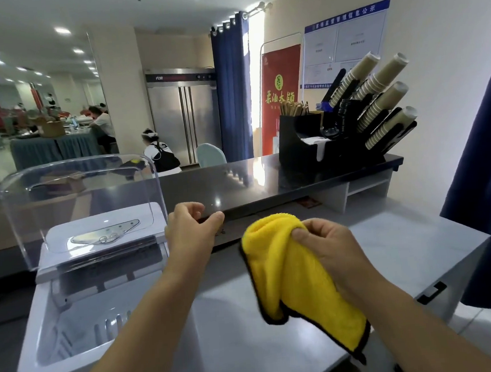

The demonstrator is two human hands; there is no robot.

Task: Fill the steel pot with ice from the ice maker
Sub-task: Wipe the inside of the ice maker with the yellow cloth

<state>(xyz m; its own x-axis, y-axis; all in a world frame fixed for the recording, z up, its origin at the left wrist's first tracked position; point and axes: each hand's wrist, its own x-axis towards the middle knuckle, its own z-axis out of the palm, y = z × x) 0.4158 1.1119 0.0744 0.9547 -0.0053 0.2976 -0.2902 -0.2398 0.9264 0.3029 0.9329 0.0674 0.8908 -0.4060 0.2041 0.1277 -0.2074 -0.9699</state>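
The white ice maker point(56, 368) stands at the lower left of the grey counter point(405, 249), its clear lid point(72, 199) raised and its basket showing inside. My left hand point(190, 228) hovers just right of the lid with fingers loosely curled and holds nothing. My right hand point(328, 244) pinches a folded yellow cloth point(289, 276) with a black edge, which hangs above the counter. No steel pot is in view.
A raised dark glossy bar shelf point(267, 181) runs behind the counter. On its right stands a black organizer point(323, 147) with stacked paper cups and stirrers. Blue curtain hangs at the far right. People sit in the room beyond.
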